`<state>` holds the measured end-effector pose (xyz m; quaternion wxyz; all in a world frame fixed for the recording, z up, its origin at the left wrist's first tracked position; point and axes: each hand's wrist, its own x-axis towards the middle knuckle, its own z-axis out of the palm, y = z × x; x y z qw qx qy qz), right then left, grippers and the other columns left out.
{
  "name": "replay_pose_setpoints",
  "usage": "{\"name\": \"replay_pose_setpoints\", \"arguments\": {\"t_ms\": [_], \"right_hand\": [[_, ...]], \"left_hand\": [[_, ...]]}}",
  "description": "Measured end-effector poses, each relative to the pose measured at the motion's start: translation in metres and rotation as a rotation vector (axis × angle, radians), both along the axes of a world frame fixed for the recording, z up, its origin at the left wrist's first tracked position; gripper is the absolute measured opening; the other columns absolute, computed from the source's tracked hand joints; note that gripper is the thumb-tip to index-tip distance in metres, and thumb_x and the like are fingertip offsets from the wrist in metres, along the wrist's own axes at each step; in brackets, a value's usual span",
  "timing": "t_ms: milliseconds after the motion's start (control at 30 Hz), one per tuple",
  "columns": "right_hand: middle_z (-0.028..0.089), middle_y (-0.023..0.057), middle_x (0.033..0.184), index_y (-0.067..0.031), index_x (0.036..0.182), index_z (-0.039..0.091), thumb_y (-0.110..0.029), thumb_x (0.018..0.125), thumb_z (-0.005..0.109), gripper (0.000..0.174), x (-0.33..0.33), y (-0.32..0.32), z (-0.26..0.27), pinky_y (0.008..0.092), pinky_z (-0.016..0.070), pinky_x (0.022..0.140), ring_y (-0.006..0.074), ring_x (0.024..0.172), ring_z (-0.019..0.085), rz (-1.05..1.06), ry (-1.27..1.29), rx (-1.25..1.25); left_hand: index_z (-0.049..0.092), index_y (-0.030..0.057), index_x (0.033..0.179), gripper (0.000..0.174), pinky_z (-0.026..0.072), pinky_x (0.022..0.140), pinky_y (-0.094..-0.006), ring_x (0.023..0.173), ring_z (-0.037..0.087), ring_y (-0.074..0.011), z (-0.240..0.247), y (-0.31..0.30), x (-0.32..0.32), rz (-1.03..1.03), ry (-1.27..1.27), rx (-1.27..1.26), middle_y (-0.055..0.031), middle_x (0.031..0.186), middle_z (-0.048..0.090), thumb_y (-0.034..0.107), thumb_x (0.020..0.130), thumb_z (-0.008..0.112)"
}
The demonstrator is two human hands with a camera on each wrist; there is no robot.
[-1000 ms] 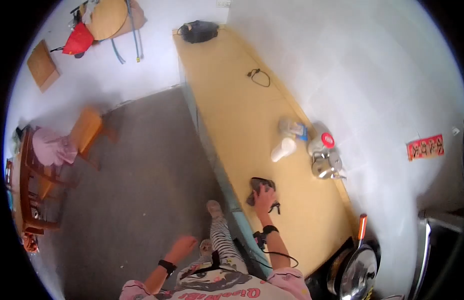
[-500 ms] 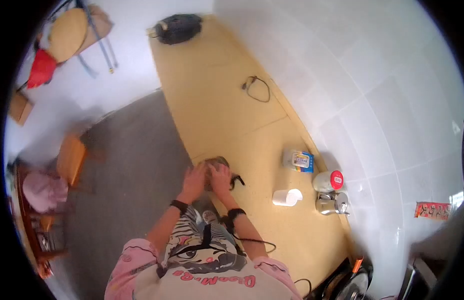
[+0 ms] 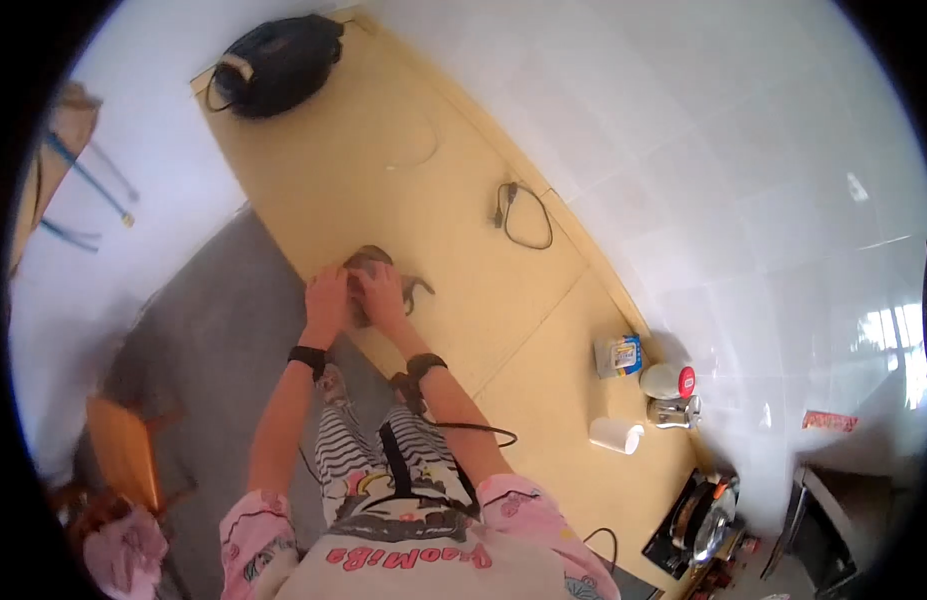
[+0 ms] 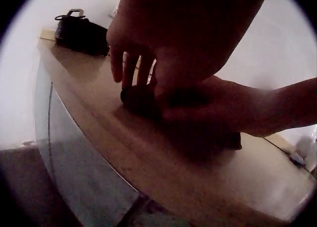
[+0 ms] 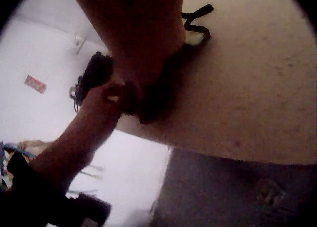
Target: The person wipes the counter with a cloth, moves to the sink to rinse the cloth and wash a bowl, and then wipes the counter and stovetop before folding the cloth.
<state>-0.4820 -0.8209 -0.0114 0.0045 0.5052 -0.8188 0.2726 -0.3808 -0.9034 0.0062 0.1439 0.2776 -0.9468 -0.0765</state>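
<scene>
A small dark bag (image 3: 371,257) with a black strap (image 3: 418,290) lies at the counter's near edge in the head view, largely hidden by both hands. My left hand (image 3: 327,298) pinches its left end, with thumb and fingers bent toward each other in the right wrist view. Close beside it, my right hand (image 3: 385,298) grips the bag from above. In the left wrist view the dark bag (image 4: 141,100) shows under the left fingers, and the right hand (image 4: 218,105) crosses behind; this view is dim. The strap (image 5: 200,31) trails onto the counter in the right wrist view.
The long yellow counter (image 3: 463,260) runs along a tiled wall. A black bag (image 3: 283,65) stands at its far end, and a black cable (image 3: 528,215) lies near the wall. To the right are a white cup (image 3: 615,434), a wipes pack (image 3: 618,355), a red-lidded jar (image 3: 668,381) and a metal kettle (image 3: 673,412).
The left hand has come up from beside the body to the small bag. Both hands have carried or slid the bag along the counter toward the far end, and the view has shifted with them.
</scene>
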Motion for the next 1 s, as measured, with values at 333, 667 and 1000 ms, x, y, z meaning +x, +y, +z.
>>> {"name": "replay_pose_setpoints", "arguments": {"t_ms": [333,667,1000], "right_hand": [[0.050,0.0111,0.104,-0.0234,0.111,0.056,-0.015,0.066,0.065,0.046,-0.085,0.072,-0.004,0.0440,0.0410,0.079,0.0316,0.098,0.047,-0.361,-0.089,-0.013],[0.046,0.0169,0.111,-0.0098,0.108,0.053,-0.010,0.066,0.067,0.044,-0.010,0.334,-0.001,0.0457,0.0393,0.083,0.0378,0.100,0.045,-0.756,-0.114,0.096],[0.049,0.0112,0.113,-0.0114,0.100,0.058,-0.016,0.067,0.062,0.034,0.072,0.232,-0.010,0.0434,0.0339,0.088,0.0310,0.106,0.045,-0.144,-0.174,-0.096]], "left_hand": [[0.052,-0.0011,0.084,0.014,0.0436,0.067,-0.0457,0.080,0.053,-0.0378,0.034,0.046,-0.119,-0.479,-0.068,0.443,-0.0205,0.085,0.055,0.009,0.074,0.053],[0.056,0.0019,0.080,0.011,0.0487,0.056,-0.0362,0.066,0.057,-0.0254,-0.022,0.283,-0.131,-1.075,-0.103,-0.057,-0.0122,0.081,0.053,0.010,0.073,0.053],[0.058,-0.0017,0.080,0.024,0.0440,0.069,-0.0404,0.081,0.053,-0.0340,-0.007,0.165,0.022,-0.779,-0.392,0.280,-0.0189,0.081,0.055,0.022,0.079,0.054]]}}
